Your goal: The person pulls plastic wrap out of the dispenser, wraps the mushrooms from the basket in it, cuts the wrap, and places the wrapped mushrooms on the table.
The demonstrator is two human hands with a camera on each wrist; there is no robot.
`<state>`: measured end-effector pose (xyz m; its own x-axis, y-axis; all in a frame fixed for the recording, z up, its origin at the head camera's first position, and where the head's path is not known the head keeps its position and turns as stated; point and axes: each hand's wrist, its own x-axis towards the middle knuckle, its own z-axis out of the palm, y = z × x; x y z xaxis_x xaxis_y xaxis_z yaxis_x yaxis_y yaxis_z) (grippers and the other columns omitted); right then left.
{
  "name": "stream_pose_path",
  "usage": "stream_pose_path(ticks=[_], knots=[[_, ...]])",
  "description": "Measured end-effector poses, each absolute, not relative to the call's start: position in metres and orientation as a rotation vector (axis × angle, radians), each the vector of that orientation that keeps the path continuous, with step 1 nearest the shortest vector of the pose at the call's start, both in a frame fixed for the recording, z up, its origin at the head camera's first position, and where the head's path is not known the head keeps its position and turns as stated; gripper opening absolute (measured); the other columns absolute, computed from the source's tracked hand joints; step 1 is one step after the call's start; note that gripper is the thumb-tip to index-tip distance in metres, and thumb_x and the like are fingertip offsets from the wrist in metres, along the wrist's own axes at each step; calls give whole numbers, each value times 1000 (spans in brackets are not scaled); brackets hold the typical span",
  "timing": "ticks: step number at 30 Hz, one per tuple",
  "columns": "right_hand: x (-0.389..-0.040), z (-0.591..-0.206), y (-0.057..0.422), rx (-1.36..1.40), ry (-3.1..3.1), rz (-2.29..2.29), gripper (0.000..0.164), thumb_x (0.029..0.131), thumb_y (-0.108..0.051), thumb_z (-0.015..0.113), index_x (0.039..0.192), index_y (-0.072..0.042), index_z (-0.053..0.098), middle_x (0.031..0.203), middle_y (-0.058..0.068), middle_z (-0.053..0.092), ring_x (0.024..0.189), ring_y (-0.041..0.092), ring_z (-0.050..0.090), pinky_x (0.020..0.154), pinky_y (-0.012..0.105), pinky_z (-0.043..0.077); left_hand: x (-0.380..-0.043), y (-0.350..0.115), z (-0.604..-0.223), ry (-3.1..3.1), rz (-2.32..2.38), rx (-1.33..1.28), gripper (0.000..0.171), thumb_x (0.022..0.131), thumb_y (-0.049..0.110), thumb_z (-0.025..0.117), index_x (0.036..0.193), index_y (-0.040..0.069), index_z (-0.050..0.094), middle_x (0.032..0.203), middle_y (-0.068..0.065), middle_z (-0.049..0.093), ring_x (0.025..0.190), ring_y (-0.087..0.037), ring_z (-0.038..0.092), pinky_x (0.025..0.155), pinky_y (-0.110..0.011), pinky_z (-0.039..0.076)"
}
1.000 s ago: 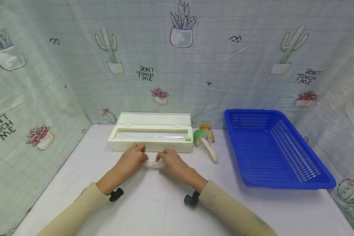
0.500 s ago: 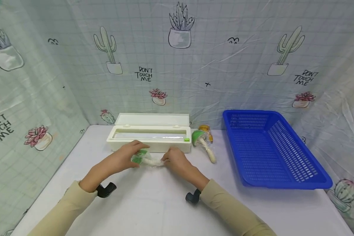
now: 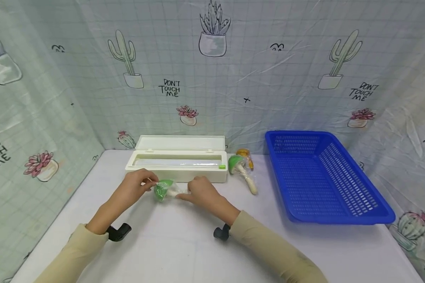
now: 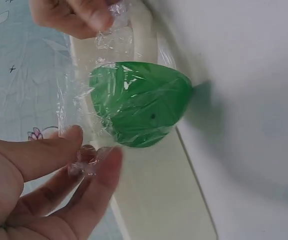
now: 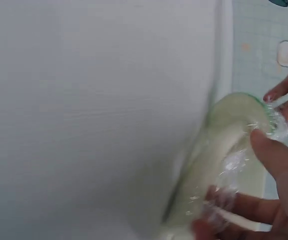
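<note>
A mushroom with a green cap and white stem [image 3: 161, 189], wrapped in crinkled clear film, is between my two hands in front of the white box. In the left wrist view, the thumb and fingers of my left hand [image 3: 136, 185] pinch a gathered bit of film [image 4: 86, 167] beside the green cap [image 4: 141, 105]. My right hand [image 3: 203, 193] holds the stem end by its film; in the right wrist view, that hand's thumb [image 5: 271, 150] lies along the stem side and fingers curl at the bunched film. The stem's tip is partly hidden.
Behind the hands stands a white film dispenser box [image 3: 177, 175], its lid raised and a green slider [image 3: 222, 166] at its right end. To its right lie another film-wrapped green mushroom [image 3: 236, 162] and a wrapped yellow-orange item [image 3: 250, 164]. A blue basket [image 3: 343, 220] stands at the right.
The mushroom has come into view from under the hands and shifted left. My left hand moved left and now pinches film at the cap; my right hand stays at the stem end.
</note>
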<state>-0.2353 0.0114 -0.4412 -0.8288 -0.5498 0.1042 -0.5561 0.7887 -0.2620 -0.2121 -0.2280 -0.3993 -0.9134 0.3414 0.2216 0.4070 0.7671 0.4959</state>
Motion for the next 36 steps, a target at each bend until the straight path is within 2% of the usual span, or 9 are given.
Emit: stream_pose_path(ticks=[3,7,13,20,24,27,30,32,36], knots=[[-237,-433,3,792,-3109,563,68,97,-67,52,56,-13,59,51,-3,48,51,12,47,53,26,39,-212,-230,-397,-2827,-826,-615,9,91,1,72,98,4,77,97,-8,74,85,-22,71,69,-35,58],[-238,-422,-10,666,-3213,632,72,99,-72,40,58,-15,57,54,-2,48,52,13,49,50,26,39,-213,-235,-394,-2821,-817,-644,11,92,1,72,100,5,79,98,-8,76,88,-22,72,73,-36,58],[-237,-416,-28,566,-3242,365,69,93,-77,46,56,-18,51,51,-6,38,47,10,42,40,23,30,-211,-237,-392,-2819,-890,-623,11,91,2,73,99,6,80,96,-6,77,90,-22,72,73,-31,57],[-240,-417,-40,592,-3266,226,63,90,-77,52,68,-20,64,60,-4,54,51,11,50,43,26,39,-207,-217,-405,-2742,-842,-691,14,86,-4,76,100,-1,75,98,-9,73,92,-29,72,80,-42,60],[-251,-420,-23,718,-3274,454,61,94,-67,57,66,-14,67,57,-1,61,49,12,58,43,24,40,-211,-210,-412,-2787,-863,-685,36,82,-6,80,115,-5,65,114,-17,62,103,-35,68,87,-43,58],[-258,-422,-3,895,-3269,691,46,94,-49,70,75,-8,75,64,3,69,57,15,67,49,23,45,-214,-210,-417,-2801,-795,-715,48,76,-7,85,118,-7,61,124,-21,55,108,-36,64,90,-43,57],[-258,-425,12,1048,-3213,759,27,88,-33,81,94,-7,79,83,2,74,76,13,69,63,21,50,-217,-210,-422,-2746,-668,-766,40,75,-5,87,110,-3,67,123,-19,57,108,-35,62,90,-45,56],[-255,-427,16,1106,-3149,744,26,85,-27,85,103,-10,78,94,0,73,85,12,66,70,20,50,-219,-208,-425,-2694,-614,-791,30,76,-4,86,101,0,71,117,-16,61,105,-34,61,88,-45,55],[-247,-431,13,1130,-3020,731,19,89,-24,81,104,-12,77,97,-1,75,86,9,65,72,19,50,-223,-202,-427,-2666,-595,-796,16,81,-4,82,86,7,72,106,-10,64,95,-32,57,82,-44,52]])
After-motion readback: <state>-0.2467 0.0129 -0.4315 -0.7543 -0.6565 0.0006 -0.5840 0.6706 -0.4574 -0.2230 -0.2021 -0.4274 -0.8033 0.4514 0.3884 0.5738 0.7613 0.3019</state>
